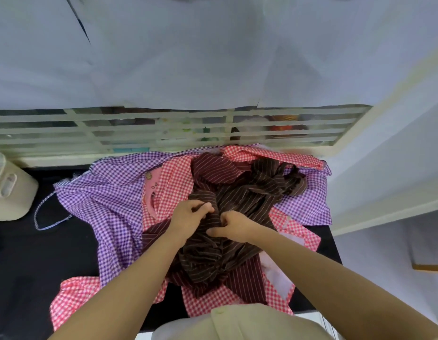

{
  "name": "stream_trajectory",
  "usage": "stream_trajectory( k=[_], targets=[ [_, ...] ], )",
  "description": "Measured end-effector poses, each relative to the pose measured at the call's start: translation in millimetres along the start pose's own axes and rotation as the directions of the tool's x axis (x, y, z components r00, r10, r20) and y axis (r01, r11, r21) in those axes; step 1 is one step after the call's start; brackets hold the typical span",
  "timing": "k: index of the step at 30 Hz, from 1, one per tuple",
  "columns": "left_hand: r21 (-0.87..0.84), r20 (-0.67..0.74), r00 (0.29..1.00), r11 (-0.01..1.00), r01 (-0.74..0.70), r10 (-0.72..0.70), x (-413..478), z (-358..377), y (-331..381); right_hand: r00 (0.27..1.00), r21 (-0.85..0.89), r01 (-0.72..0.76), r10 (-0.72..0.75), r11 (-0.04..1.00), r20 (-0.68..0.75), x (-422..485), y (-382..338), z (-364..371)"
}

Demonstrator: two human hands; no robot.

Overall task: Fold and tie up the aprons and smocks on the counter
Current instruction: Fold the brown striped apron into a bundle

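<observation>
A heap of garments lies on the black counter point(41, 253). On top is a crumpled brown pinstriped apron point(240, 192). Under it spread a red-and-white checked garment point(176, 182) and a purple checked one point(107, 192). My left hand point(188, 218) grips a fold of the brown striped cloth near the heap's middle. My right hand point(233, 225) is just to its right, fingers curled into the same cloth. A thin striped tie string point(44, 217) of the purple garment loops out onto the counter at the left.
A cream plastic container point(9, 190) stands at the counter's left edge. A slatted window grille point(163, 128) runs behind the heap, with white sheeting above. A white wall and ledge point(385, 182) close off the right side.
</observation>
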State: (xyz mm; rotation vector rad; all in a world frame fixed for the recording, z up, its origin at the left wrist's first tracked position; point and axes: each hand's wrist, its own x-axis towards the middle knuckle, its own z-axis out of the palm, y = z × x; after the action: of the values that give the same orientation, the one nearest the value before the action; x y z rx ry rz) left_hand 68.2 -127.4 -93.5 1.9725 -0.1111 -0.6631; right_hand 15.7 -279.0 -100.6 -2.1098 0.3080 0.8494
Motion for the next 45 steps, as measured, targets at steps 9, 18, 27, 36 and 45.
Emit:
stream_trajectory(
  k=[9, 18, 27, 36, 45],
  targets=[
    [0.071, 0.14, 0.99, 0.997, 0.015, -0.025, 7.2, 1.8, 3.8, 1.0, 0.115, -0.028, 0.03, 0.993, -0.009, 1.7, -12.3, -66.2],
    [0.36, 0.226, 0.964, 0.907, -0.218, 0.142, 20.2, 8.0, 4.2, 0.994, 0.425, 0.066, -0.023, 0.903, -0.107, 8.4, -21.3, -60.1],
    [0.049, 0.179, 0.977, 0.99, -0.13, 0.12, 27.8, 3.7, -4.5, 0.99, 0.428, 0.073, -0.015, 0.901, -0.138, 15.5, -23.3, -45.9],
    [-0.015, 0.236, 0.971, 1.0, -0.024, 0.027, 33.9, -5.6, 0.5, 0.996, 0.378, 0.067, -0.038, 0.923, -0.083, 8.4, 1.2, -52.4],
    [-0.106, 0.25, 0.968, 0.994, 0.033, -0.006, 33.1, -7.2, 1.9, 0.972, 0.144, 0.061, -0.026, 0.988, -0.233, 15.3, -10.2, -31.3]
  ],
)
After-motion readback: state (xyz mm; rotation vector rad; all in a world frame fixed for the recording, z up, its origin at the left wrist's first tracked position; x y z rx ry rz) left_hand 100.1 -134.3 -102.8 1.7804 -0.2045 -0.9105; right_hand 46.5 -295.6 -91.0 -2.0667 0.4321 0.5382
